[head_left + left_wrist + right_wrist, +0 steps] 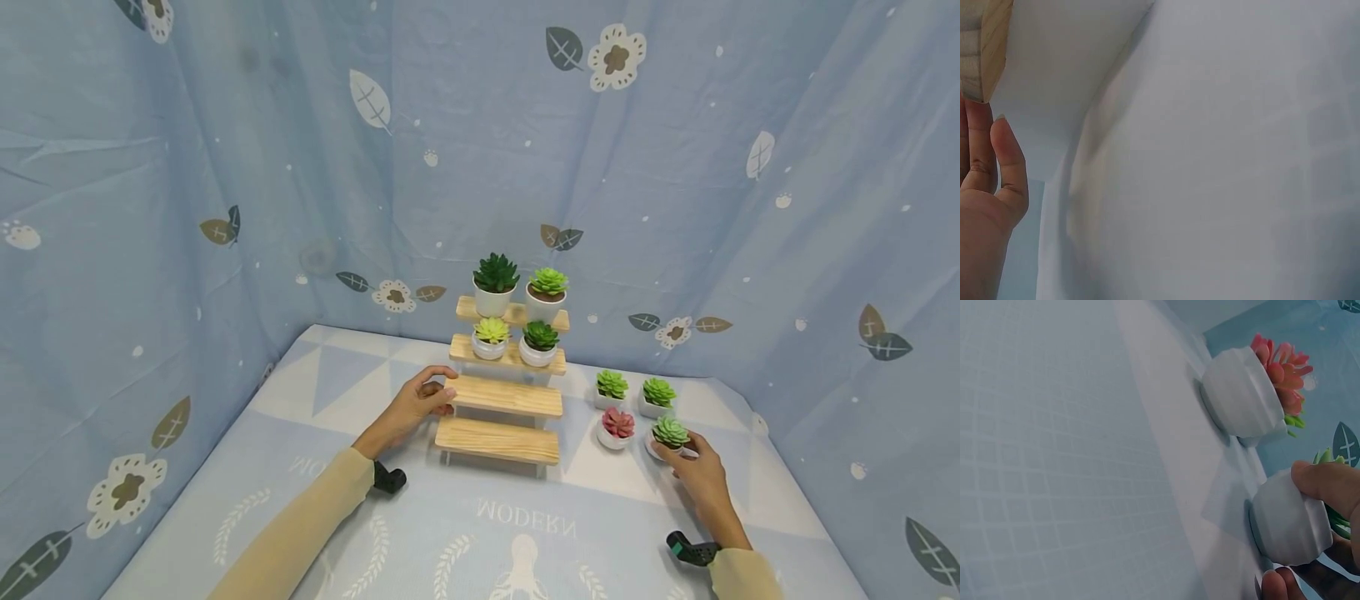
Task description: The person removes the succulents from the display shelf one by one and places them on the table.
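Note:
My left hand grips the left end of the third step down on a wooden tiered stand, thumb in front and index finger arched behind. In the left wrist view its fingertips are right at the plank's end. My right hand pinches a green potted succulent by its white pot. In the right wrist view the thumb presses that round pot's rim, with fingers on the far side. A red potted succulent stands just left of it.
Two green succulents in square white pots stand behind. The stand's top step holds a dark green and a bright green succulent. On the second step sit a yellow-green and a dark green one. A patterned curtain hangs behind.

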{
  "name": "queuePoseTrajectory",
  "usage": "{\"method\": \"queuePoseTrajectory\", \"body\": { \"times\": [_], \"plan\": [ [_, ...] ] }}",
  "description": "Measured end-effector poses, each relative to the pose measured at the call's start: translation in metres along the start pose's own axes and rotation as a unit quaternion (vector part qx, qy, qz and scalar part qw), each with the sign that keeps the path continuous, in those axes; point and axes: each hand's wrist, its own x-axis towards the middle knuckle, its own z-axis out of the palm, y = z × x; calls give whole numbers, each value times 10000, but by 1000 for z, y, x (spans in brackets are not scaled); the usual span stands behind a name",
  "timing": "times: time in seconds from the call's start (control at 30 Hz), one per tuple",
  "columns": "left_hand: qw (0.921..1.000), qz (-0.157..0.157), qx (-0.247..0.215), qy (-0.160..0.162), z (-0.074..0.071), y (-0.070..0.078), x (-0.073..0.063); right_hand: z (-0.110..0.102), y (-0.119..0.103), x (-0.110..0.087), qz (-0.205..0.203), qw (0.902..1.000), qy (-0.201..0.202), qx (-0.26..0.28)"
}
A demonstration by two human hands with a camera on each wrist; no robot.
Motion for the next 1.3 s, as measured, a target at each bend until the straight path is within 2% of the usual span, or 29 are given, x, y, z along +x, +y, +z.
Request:
{"method": "queuePoseTrajectory", "body": {
  "times": [0.3,0.47,0.83,1.07,1.3],
  "plan": [
    [10000,-34,-12,-9,0,1,0,-8,-4,-7,-215,9997,-101,-54],
    [10000,5,-4,-28,-1,0,-1,-17,-12,-10,-465,9988,-133,-110],
    [10000,-10,-29,-48,-1,1,0,-21,-36,-14,-730,9968,303,127],
    [9999,-25,-86,-77,0,1,1,-20,-52,-17,-997,9944,304,162],
    [9999,-10,-51,-107,-1,1,1,-18,-65,-18,-1353,9902,334,-29]
  ]
}}
